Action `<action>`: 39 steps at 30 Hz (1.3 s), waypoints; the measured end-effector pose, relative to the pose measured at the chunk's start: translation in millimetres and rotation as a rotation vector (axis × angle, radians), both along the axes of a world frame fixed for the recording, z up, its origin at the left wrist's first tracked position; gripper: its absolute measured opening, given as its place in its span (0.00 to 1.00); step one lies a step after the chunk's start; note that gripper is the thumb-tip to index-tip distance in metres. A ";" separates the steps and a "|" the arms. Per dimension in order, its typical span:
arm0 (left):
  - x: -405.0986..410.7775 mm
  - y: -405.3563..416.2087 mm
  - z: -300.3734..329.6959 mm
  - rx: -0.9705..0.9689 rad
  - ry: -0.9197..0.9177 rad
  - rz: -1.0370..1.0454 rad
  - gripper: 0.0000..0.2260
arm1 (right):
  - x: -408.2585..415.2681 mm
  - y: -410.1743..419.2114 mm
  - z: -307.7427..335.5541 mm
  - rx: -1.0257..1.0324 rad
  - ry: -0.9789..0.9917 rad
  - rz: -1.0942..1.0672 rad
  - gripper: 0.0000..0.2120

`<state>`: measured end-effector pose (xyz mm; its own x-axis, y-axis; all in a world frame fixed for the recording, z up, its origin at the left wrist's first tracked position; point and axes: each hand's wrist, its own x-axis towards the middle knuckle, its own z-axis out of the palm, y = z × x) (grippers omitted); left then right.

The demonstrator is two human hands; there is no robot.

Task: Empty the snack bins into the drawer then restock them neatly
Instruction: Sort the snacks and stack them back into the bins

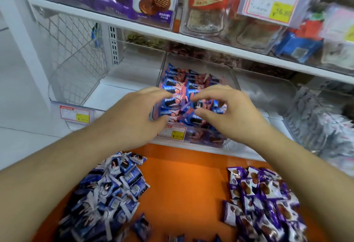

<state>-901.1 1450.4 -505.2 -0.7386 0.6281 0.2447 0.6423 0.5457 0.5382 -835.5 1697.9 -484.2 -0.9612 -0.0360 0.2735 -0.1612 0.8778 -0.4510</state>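
Note:
A clear plastic bin (232, 78) on the lower shelf holds several pink-and-blue cookie packets (183, 82). Both my hands reach into its front. My left hand (132, 115) has its fingers curled around packets at the bin's left front. My right hand (224, 111) pinches packets at the right front between thumb and fingers. Below, the orange drawer (183, 180) holds a heap of blue-and-white packets (111, 193) on the left and a heap of purple packets (262, 201) on the right.
An empty clear bin (122, 63) stands left of the filled one, beside a wire mesh divider (70, 50). Right of it sit another clear bin (268, 88) and a bin of grey-white packets (316, 119). The upper shelf (134, 25) carries bins of packaged snacks with price tags.

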 end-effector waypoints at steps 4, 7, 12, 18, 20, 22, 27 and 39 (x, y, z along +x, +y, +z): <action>37.6 11.2 -10.1 -0.026 -0.216 -0.152 0.18 | 67.7 14.2 -36.1 -0.205 -0.228 0.046 0.11; 65.5 29.4 -57.9 -0.229 -0.333 -0.286 0.18 | 104.6 30.2 -94.6 -0.133 -0.488 0.028 0.11; 93.2 56.4 -177.4 -0.629 -0.408 -0.463 0.20 | 134.1 57.7 -192.2 0.061 -0.903 0.088 0.19; 107.1 78.1 -302.5 -0.766 -0.590 -0.577 0.27 | 140.0 66.0 -297.8 0.172 -1.098 0.246 0.25; 107.9 82.1 -330.5 -0.769 -0.627 -0.617 0.33 | 145.7 62.6 -325.9 0.225 -1.155 0.289 0.28; 109.8 83.8 -349.8 -0.773 -0.621 -0.637 0.32 | 152.0 58.8 -345.0 0.344 -1.134 0.362 0.26; 119.4 89.0 -362.9 -0.753 -0.576 -0.676 0.19 | 159.3 48.5 -363.6 0.360 -1.066 0.389 0.22; 60.8 61.1 -167.2 -0.244 -1.054 -0.171 0.17 | 103.0 50.9 -171.0 -0.331 -0.911 -0.044 0.21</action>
